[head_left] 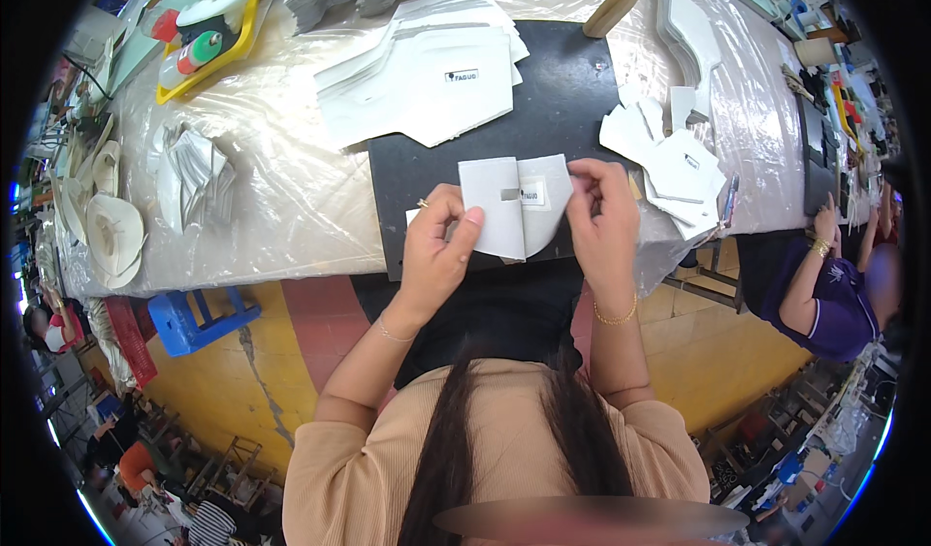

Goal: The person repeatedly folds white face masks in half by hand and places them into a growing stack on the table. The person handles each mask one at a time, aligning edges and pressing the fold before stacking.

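Observation:
A pale rectangular card [491, 218] with a small notch in its right edge lies over a white cut piece [549, 218] that has a curved lower side and a small printed label. My left hand [438, 245] is closed on the card's left edge, thumb on top. On the other side, my right hand [605, 214] pinches the upper right edge of the white cut piece between thumb and fingers. Both are held over the front of a black mat [572, 90]. Beyond them, a fanned stack of larger white pieces [427, 85] with a printed label rests partly on the mat.
Smaller white pieces [687, 163] are piled at the right, near a pen [730, 200]. A wooden tool [618, 5] stands at the mat's far edge. Far left is a yellow tray [247, 32] with a bottle. A co-worker [824, 289] sits at the right.

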Demonstrator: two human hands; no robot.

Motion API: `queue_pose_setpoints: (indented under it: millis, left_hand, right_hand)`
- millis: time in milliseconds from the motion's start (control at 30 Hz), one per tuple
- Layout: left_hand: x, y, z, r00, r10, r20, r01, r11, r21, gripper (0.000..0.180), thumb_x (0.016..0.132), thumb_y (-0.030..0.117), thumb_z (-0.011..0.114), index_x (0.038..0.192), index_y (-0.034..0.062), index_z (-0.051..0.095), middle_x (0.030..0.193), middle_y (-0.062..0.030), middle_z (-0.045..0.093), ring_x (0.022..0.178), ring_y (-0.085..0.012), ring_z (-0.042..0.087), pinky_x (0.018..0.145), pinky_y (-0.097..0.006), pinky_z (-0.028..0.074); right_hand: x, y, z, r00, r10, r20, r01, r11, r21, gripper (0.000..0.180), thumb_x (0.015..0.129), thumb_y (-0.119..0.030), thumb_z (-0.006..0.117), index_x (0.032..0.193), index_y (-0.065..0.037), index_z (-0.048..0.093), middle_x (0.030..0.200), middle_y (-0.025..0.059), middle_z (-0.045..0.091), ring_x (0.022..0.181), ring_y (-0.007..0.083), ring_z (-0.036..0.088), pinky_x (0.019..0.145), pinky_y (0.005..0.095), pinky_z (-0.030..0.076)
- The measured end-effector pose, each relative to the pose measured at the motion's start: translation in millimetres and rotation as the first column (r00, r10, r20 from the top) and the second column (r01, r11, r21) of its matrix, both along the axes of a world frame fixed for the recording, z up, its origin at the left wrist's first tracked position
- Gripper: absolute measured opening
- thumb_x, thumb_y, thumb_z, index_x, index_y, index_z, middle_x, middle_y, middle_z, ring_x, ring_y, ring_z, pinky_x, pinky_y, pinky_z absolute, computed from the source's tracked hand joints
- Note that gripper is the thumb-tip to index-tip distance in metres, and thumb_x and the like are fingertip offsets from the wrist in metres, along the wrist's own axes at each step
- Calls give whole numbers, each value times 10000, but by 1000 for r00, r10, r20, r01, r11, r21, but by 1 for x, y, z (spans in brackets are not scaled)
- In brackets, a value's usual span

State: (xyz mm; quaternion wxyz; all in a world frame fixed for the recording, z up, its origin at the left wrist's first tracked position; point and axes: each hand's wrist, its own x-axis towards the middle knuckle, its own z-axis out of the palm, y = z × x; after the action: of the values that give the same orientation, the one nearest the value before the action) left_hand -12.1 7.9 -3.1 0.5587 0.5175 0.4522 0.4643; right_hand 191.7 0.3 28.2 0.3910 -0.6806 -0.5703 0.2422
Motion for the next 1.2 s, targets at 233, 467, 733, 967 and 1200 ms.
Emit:
queue_pose_setpoints:
  millis: [233,467,733,967,1200]
  left_hand:
    - [16,1,5,994,-5,-108,22,987,161,203,928,106,666,802,18,533,913,-119,614,822,-236,575,763,-336,449]
    - [28,-3,4,984,-89,-154,123,966,225,162,967,131,640,865,14,593,973,-119,633,840,-211,576,775,-326,450]
    - [-2,-15,6,808,31,-588,276,862,425,270,855,49,725,1093,17,601,1233,-178,632,1129,-341,608,972,-424,463]
    - [-14,-32,0,580,-49,-813,480,827,293,626,841,163,775,1383,22,496,1462,-167,504,1382,-334,468,1135,-496,360]
    - [-11,-40,-3,464,-29,-886,500,834,234,787,835,294,789,1482,24,432,1478,-149,487,1413,-308,435,1173,-505,287]
  right_hand:
    - [11,-14,33,939,-77,-336,66,997,-45,221,1028,-170,568,1034,24,673,907,94,667,729,160,634,668,289,505]
    - [-4,-8,8,918,68,-392,-158,966,-203,397,1022,-330,615,1158,40,658,908,107,724,780,118,656,707,255,512]
    - [-2,-6,-8,958,9,-288,-118,924,-365,227,903,-136,756,1037,21,663,746,24,693,626,25,581,579,198,448]
    - [-2,-6,-8,977,29,-213,-113,914,-390,201,909,-139,730,999,25,654,721,107,697,621,117,652,577,248,491]
    - [-9,-5,-5,971,1,-237,-88,931,-355,155,910,-96,728,993,24,676,747,37,692,643,35,596,591,201,479]
